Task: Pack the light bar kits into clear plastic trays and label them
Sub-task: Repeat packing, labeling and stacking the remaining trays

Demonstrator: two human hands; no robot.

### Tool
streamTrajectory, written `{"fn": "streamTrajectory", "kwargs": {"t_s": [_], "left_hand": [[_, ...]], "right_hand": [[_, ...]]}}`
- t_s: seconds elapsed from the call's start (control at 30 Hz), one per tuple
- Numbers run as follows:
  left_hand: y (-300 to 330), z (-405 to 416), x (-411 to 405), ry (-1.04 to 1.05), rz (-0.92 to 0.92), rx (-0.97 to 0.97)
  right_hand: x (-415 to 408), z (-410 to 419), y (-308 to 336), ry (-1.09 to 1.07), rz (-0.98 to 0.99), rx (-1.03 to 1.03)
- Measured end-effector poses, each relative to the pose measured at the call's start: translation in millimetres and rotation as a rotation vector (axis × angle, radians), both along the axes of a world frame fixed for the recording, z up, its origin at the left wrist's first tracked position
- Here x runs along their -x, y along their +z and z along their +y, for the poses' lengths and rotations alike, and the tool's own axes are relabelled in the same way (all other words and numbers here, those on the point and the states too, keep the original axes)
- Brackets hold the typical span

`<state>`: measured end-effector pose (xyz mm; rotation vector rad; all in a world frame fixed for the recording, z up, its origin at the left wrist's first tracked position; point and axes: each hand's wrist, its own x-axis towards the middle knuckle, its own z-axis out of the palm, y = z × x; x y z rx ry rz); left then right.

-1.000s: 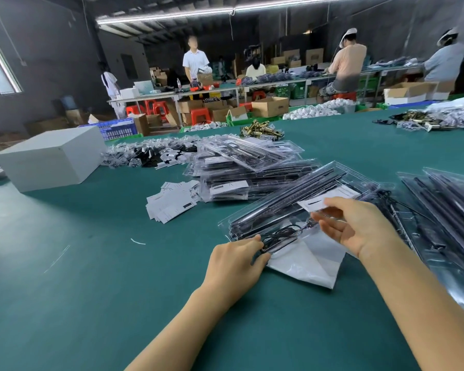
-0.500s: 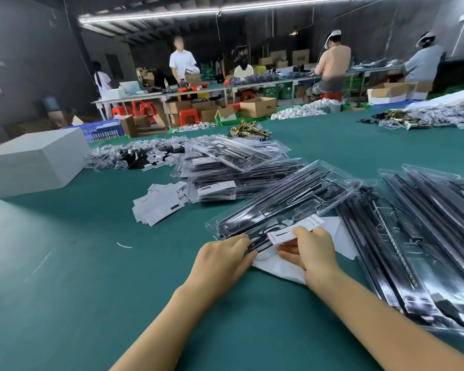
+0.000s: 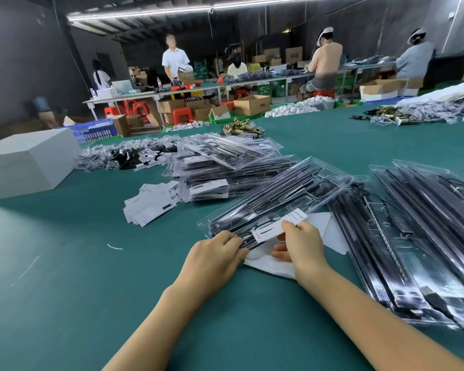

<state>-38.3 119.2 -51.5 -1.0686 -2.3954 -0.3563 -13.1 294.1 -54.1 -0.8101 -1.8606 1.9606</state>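
The right hand pinches a white label and lays it on the near end of a clear tray that stretches away from both hands. The left hand, fingers curled, presses the tray's near corner, just left of the label. White paper lies under the right hand.

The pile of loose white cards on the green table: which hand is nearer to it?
Left. The left hand lies right of and nearer the viewer than the card pile; the right hand, holding a label, is farther right.
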Motion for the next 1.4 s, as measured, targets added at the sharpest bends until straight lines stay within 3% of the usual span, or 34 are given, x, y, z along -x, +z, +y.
{"fn": "streamTrajectory", "kwargs": {"t_s": [0.3,0.43,0.63,0.83,1.0,1.17,1.3,1.4], "left_hand": [[1,-1,8,0.002,0.002,-0.088],[0,0,13,0.054,-0.094,-0.14],[2,-1,16,0.132,-0.196,-0.204],[3,0,15,0.125,-0.201,-0.215],[3,0,15,0.133,-0.197,-0.184],[4,0,13,0.133,-0.191,-0.169],[6,0,11,0.131,-0.182,-0.161],[6,0,12,0.129,-0.173,-0.152]], "right_hand": [[-4,5,2,-0.114,0.09,0.17],[-5,12,3,-0.205,0.086,0.291],[-6,15,7,-0.06,0.045,0.185],[-4,7,7,0.153,0.023,0.238],[-2,9,2,0.163,0.037,0.243],[4,10,3,0.161,0.025,0.061],[5,15,7,0.272,-0.04,0.079],[5,13,7,0.287,-0.052,-0.02]]}}
